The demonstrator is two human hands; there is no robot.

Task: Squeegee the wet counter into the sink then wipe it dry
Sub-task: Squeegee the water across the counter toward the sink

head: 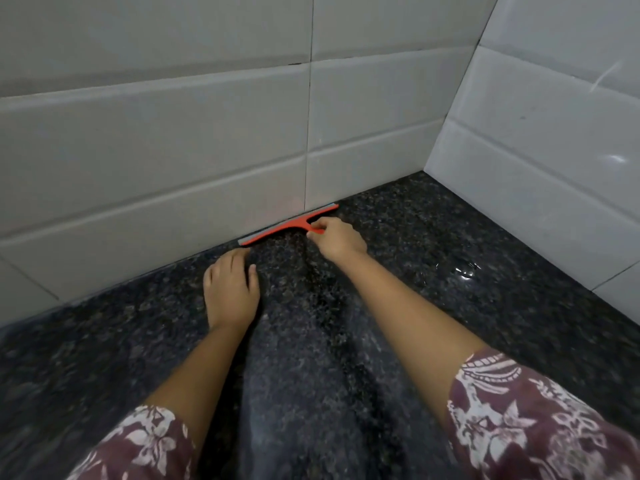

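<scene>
at frame centre the right hand [337, 237] is clamped on the red squeegee [289, 225] against the tiled wall [156, 150], while the left hand [231, 292] lies flat, fingers together, on the wet dark bench [450, 289].

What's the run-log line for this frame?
phase: squeegee | right hand: gripping red squeegee handle, blade against tiled wall | left hand: flat on granite counter | puddle: right | sink: not visible

The squeegee [287, 225] at the far wall is orange-red with a grey blade edge; the counter [450, 306] is black granite speckled with grey and brown; the wall tiles [156, 133] are plain pale grey-white; both sleeves [536, 420] are maroon with a white floral print
</scene>
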